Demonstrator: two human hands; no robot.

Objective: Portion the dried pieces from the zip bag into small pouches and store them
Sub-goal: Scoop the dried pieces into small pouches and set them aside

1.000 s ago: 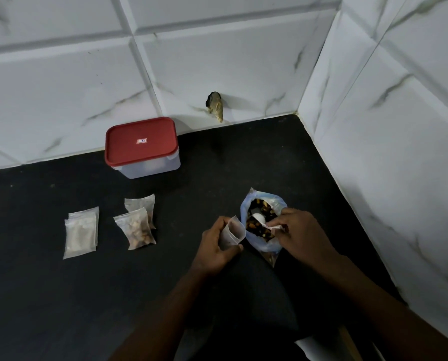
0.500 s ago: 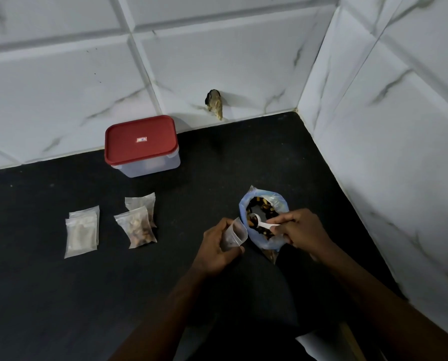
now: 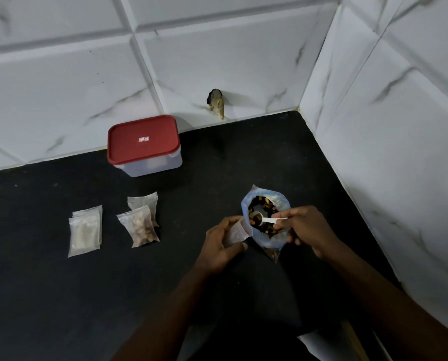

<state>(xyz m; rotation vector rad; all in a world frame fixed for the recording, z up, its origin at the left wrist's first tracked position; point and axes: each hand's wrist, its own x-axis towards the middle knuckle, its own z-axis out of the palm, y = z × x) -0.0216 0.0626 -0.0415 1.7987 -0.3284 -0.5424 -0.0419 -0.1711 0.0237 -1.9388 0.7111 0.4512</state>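
The blue-rimmed zip bag (image 3: 280, 238) stands open on the black counter, full of dark dried pieces. My right hand (image 3: 306, 230) pinches the handle of a small white scoop (image 3: 266, 219) whose bowl holds pieces over the bag's mouth. Just left of the bag, my left hand (image 3: 219, 243) grips a small clear pouch (image 3: 237, 231) with its mouth turned toward the scoop. Two filled pouches (image 3: 141, 225) lie overlapping further left. Beyond them lies a small stack of pale pouches (image 3: 85, 231).
A clear plastic box with a red lid (image 3: 143, 142) sits shut against the back tiled wall. A small dark object (image 3: 216, 102) sticks out of the wall near the corner. The tiled side wall (image 3: 400, 152) bounds the black counter (image 3: 61, 295) on the right.
The scoop has come up out of the pieces, loaded, and shifted toward the pouch. My left hand with the pouch stays beside the bag.
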